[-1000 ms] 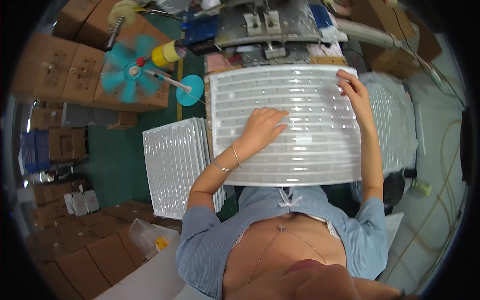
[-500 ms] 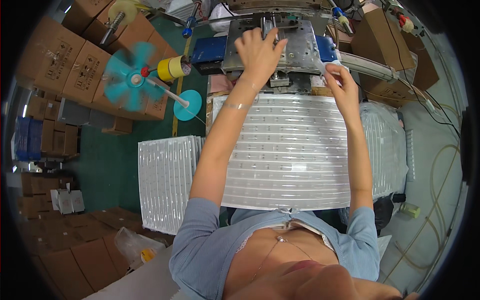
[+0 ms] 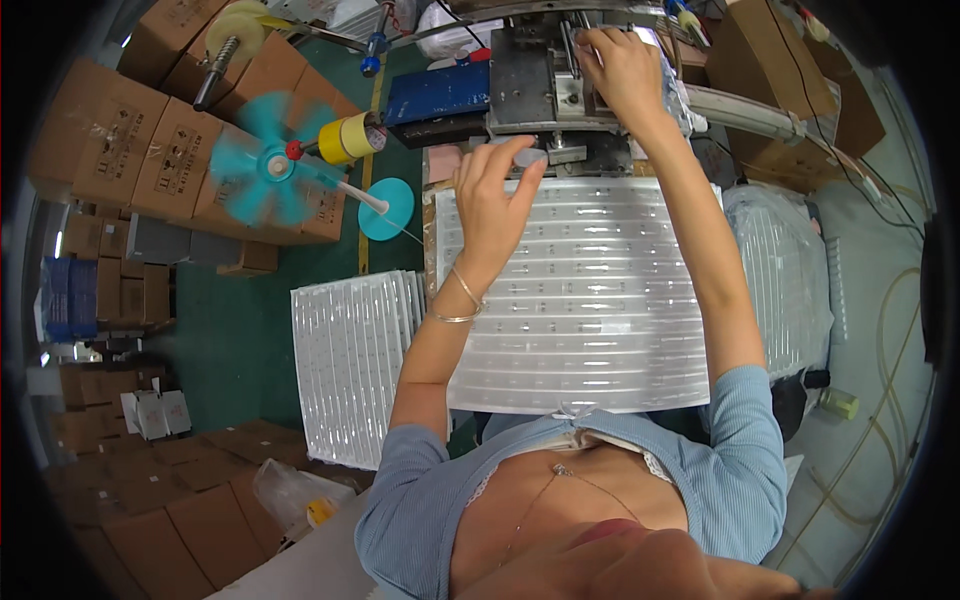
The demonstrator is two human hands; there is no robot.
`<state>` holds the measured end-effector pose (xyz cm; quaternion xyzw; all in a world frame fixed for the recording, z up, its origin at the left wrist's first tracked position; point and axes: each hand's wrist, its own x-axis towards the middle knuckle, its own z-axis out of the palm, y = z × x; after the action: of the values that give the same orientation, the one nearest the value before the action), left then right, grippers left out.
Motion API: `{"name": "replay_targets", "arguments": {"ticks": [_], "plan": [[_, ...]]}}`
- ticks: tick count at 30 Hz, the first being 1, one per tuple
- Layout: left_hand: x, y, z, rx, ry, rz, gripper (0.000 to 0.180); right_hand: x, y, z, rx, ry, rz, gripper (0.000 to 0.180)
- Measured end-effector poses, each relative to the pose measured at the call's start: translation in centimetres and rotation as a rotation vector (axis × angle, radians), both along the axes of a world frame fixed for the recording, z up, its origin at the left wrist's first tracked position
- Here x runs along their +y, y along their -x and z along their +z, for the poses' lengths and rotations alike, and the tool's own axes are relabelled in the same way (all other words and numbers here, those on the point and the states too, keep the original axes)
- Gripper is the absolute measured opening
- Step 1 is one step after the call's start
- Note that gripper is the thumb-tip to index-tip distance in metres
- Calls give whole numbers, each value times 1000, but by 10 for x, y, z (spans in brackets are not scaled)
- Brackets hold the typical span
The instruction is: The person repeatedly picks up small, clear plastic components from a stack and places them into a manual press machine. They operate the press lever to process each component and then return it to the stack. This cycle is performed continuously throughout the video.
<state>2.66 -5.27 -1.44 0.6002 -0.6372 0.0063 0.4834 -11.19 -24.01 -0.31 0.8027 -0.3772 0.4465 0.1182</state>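
While our left hand pinches a small pale grey piece between thumb and fingers, just above the top edge of the white ribbed sheet, our right hand rests on the grey metal press; its fingers curl over the top of the machine, and we cannot tell whether they grip anything. The sheet lies flat across our lap, in front of the press. A 2nd stack of like sheets sits to the left, lower down; a 3rd, wrapped in clear film, to the right. Packages: brown cartons piled upper left, each w/ a dark printed panel, illegible; more cartons lower left, partly cut off by the lens rim. A teal fan spins, blades blurred, beside a yellow tape roll. The press front is hidden behind our wrists.
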Motion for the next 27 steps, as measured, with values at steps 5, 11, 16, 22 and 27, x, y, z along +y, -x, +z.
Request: {"name": "replay_targets", "arguments": {"ticks": [5, 11, 16, 22, 27], "plan": [[30, 4, -6, 177, -87, -63, 23, 37, 44, 3, -102, -98, 69, 32], [52, 11, -18, 378, -476, -355, 19, 166, 146, -33, 220, -537, 228, 29], [57, 31, -20, 676, -590, -643, 15, 230, 169, -79, 431, -694, 359, 27], [79, 35, -20, 1172, -711, -745, 10, 237, 163, -79, 307, -752, 389, 23], [97, 25, 0, 1080, -513, -827, 15, 237, 155, -67, 100, -906, 411, 22]]}}
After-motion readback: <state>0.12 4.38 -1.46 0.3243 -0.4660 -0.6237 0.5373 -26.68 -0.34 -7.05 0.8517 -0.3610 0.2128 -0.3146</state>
